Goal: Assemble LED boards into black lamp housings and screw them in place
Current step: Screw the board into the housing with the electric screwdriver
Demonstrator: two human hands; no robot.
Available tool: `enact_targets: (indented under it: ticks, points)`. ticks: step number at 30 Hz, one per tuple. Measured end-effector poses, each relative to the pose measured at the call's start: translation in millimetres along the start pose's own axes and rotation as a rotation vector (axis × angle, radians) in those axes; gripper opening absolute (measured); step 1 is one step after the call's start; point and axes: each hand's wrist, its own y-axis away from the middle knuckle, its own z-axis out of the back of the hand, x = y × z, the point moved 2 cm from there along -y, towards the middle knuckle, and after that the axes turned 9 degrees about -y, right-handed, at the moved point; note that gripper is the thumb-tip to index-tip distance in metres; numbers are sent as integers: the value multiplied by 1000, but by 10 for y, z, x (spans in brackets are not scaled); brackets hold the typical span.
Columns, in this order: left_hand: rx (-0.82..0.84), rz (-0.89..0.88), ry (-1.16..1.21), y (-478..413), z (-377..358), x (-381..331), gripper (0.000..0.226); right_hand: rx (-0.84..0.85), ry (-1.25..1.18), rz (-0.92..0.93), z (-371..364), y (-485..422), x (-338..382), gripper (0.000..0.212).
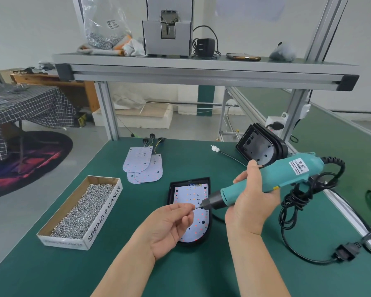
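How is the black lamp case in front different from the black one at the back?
The near housing lies flat; the far housing is tilted up on its edge. The near housing holds an LED board; the far housing is empty. Both are black with one rounded end.
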Motion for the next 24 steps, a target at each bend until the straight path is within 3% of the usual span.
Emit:
enact_targets:
  ticks: [18, 24]
  points:
    - [6, 24, 85, -35, -22, 45, 9, 25, -37, 1, -32, 3, 45, 21]
    - [36, 10, 148, -28, -44, 81, 30, 33, -35, 4, -33, -19, 62, 20]
